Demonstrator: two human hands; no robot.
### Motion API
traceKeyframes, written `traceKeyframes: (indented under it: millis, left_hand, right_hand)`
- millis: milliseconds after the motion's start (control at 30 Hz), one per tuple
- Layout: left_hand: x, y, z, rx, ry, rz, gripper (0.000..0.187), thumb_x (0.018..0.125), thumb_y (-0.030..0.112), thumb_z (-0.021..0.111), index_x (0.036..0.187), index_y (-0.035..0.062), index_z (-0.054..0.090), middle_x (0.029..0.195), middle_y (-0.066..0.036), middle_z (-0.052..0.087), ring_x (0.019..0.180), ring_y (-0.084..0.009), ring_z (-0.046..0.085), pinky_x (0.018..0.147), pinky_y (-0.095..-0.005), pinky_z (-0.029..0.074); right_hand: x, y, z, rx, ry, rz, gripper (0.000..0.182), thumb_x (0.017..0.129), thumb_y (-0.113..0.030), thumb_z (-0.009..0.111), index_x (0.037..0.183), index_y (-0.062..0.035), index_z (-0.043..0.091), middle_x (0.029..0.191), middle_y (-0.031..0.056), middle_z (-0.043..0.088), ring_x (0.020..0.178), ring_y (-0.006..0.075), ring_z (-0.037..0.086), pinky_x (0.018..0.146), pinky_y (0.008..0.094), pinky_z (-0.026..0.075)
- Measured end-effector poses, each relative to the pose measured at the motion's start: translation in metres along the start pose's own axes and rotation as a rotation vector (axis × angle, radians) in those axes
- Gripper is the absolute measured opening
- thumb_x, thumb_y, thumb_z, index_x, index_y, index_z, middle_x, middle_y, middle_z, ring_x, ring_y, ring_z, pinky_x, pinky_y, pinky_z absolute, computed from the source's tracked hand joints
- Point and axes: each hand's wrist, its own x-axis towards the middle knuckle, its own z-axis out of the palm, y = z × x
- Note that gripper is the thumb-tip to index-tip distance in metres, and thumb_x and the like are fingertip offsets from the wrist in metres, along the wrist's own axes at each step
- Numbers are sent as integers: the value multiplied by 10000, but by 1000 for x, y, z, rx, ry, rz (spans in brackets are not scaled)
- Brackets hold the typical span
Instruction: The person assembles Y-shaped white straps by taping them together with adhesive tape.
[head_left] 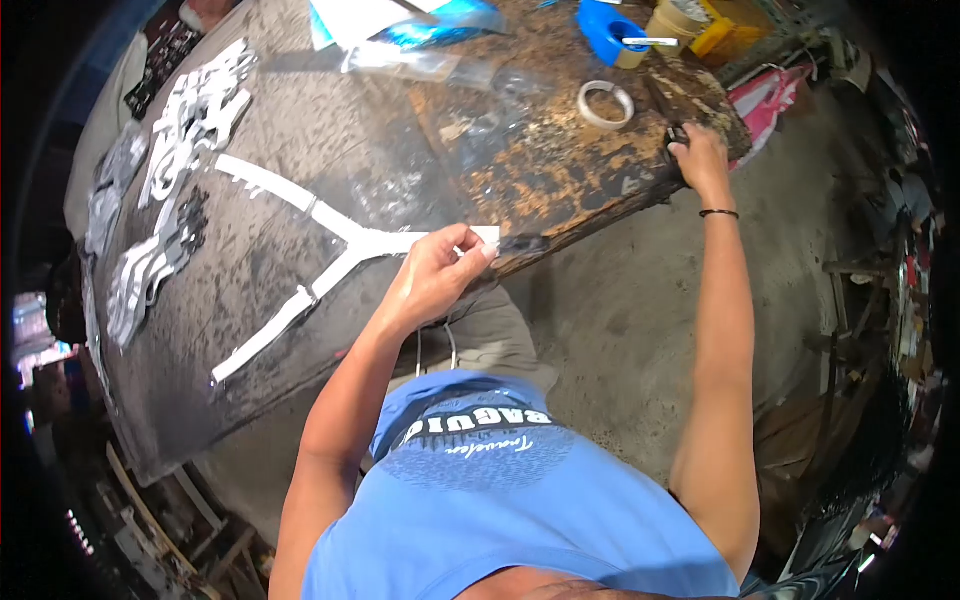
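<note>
A white Y-shaped strap (375,243) lies on the dark, worn table (400,130), its two arms spreading to the left. My left hand (445,265) pinches the strap near its right end, close to the table's front edge. Just right of those fingers, a black piece (524,244) sits at the strap's end. At the table's right end, my right hand (703,160) is closed around a black object (677,138), mostly covered by the fingers. A roll of tape (605,105) lies to the left of my right hand.
Bundles of white straps (200,110) and grey straps (150,270) lie at the table's left. A blue tape dispenser (605,38), a yellow container (725,35) and clear plastic (440,68) are along the back. Pink-and-white sacking (768,103) is beyond the right corner.
</note>
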Motion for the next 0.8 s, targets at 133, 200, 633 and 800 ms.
traceKeyframes:
  millis: [133,200,633,800]
  left_hand:
    - [-8,-10,-9,-88,18,8,239,917,263,641,871,29,624,707,27,551,629,-49,447,548,-246,373]
    - [-13,-11,-14,-129,5,15,215,922,253,643,868,46,619,736,40,550,638,-41,440,551,-229,353]
    - [-51,-41,-30,-921,-508,-248,285,901,334,657,856,61,589,780,-73,605,460,-56,416,368,-205,231]
    - [-71,-66,-29,-1034,-581,-182,432,916,477,617,932,46,597,787,-91,595,492,-54,420,379,-197,245]
  right_hand:
    - [-37,-79,-40,602,25,-172,308,874,-192,628,1153,-62,651,1058,171,632,1026,307,589,890,393,472]
    - [-75,-129,-53,896,-114,-353,274,873,-151,623,1132,-68,659,1061,129,622,1046,256,581,886,358,480]
    - [-171,-234,-86,774,97,-938,190,691,-58,767,850,-96,671,1031,97,618,957,298,613,782,371,514]
    - [-203,-228,-85,835,54,-679,149,735,-41,753,849,-68,660,931,60,620,872,218,602,751,336,498]
